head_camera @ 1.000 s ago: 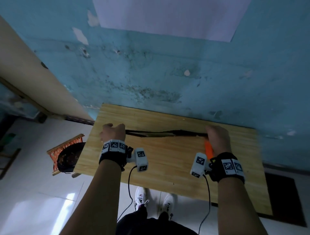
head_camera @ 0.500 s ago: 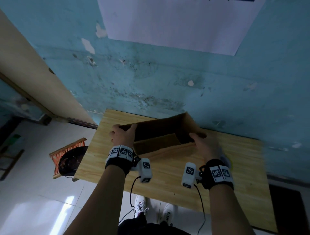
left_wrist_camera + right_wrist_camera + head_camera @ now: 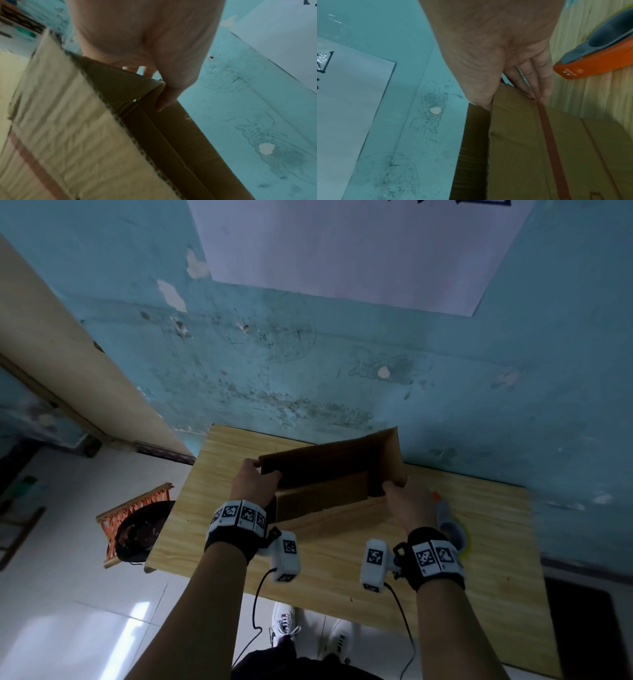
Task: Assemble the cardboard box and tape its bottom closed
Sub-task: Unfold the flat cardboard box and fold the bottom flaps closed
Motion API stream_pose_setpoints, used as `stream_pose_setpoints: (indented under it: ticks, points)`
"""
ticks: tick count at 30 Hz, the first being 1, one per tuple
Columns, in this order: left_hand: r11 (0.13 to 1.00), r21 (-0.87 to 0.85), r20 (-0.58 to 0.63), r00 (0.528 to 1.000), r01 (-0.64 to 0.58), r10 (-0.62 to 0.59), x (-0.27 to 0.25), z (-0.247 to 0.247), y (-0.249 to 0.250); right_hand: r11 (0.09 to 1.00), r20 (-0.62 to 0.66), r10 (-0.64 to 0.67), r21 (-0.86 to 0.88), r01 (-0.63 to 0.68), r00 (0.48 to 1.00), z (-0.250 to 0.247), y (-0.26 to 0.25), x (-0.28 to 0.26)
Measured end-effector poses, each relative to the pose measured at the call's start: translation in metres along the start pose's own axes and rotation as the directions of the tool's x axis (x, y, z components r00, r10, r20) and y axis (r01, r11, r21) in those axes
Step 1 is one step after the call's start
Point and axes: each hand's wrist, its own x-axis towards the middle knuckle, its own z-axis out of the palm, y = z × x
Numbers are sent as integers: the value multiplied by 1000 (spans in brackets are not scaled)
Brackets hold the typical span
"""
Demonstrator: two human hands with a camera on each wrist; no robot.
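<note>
Gripping opposite ends of the opened cardboard box (image 3: 329,474) above the table (image 3: 342,559), left hand (image 3: 253,482) and right hand (image 3: 409,501) each pinch a wall, tape dispenser (image 3: 597,54) beside.

Right wrist view. Right hand (image 3: 496,54) grips the top corner of the cardboard box (image 3: 530,148): thumb goes over the edge on the inner side, fingers (image 3: 541,81) lie flat along the outer panel. A strip of brown tape (image 3: 551,142) runs down that panel from just below the fingertips. To the right of the hand, an orange and grey tape dispenser (image 3: 597,54) lies on the wooden table (image 3: 597,94). To the left of the hand, blue wall (image 3: 402,33) with a white paper sheet (image 3: 347,94).
</note>
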Motion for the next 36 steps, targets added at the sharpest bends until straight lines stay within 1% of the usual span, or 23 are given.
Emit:
stream_pose_setpoints:
  ticks: [4,7,10,13,21,24,26,30,33,35,36]
  points:
    - [990,138,57,998,6,-14,0,-7,-5,993,-25,-5,-122,2,1000,-6,-1,-3]
    - [976,214,85,996,-42,24,-4,-8,-7,982,-38,-22,-186,15,999,-5,3,-6]
    - [967,238,107,992,-92,68,-9,-9,-2,968,-61,-43,-248,26,997,-9,1,-12]
    - [975,195,113,990,-103,82,-8,-5,1,958,-94,-50,-287,21,994,-15,-5,-17]
    - [987,77,115,985,-140,131,-12,5,-14,961,-107,-74,-272,42,991,-17,5,-26]
    - [992,-25,122,984,-124,126,-12,6,-19,955,-63,-82,-291,60,995,-17,4,-25]
    - [990,-85,155,981,-108,121,-15,10,-23,952,-43,-90,-298,73,995,-19,2,-25]
    - [988,-127,224,968,-84,111,-14,19,-29,938,-13,-77,-341,68,997,-18,4,-25]
    - [988,-124,269,955,-95,125,-21,17,-23,958,29,-54,-280,60,998,-13,11,-23]
    - [985,-108,248,955,-137,160,-23,18,-24,970,25,-70,-229,74,997,-9,15,-23]
    - [980,-132,222,959,-148,175,-22,19,-26,977,24,-85,-195,88,996,-8,17,-23]
